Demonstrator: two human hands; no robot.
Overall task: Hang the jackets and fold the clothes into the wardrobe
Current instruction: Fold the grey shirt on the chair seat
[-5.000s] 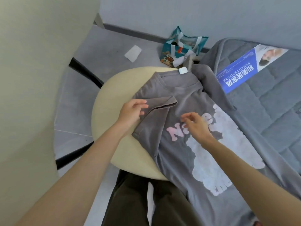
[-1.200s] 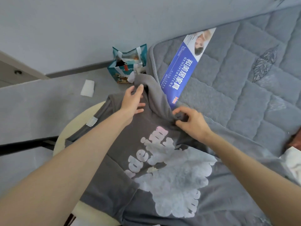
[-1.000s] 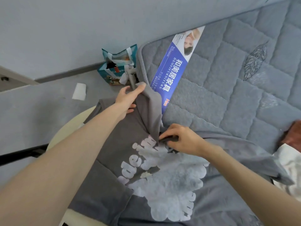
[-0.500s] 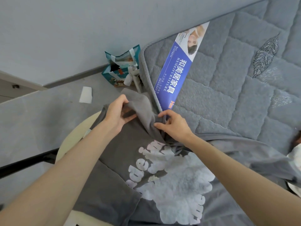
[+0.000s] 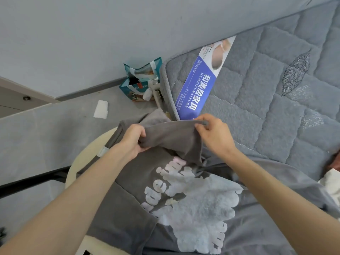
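The grey T-shirt (image 5: 132, 196) lies spread in the lower middle of the frame, across the round bench (image 5: 82, 157) and the mattress (image 5: 257, 107) edge. At centre, the left grip (image 5: 133, 140) and right grip (image 5: 215, 135) each pinch an end of its sleeve (image 5: 171, 138), holding it raised and taut between them.

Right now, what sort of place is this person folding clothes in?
Probably a bedroom: a bare quilted mattress with its blue label on, a grey T-shirt spread over a round cream stool beside it, and a paper bag nearby.
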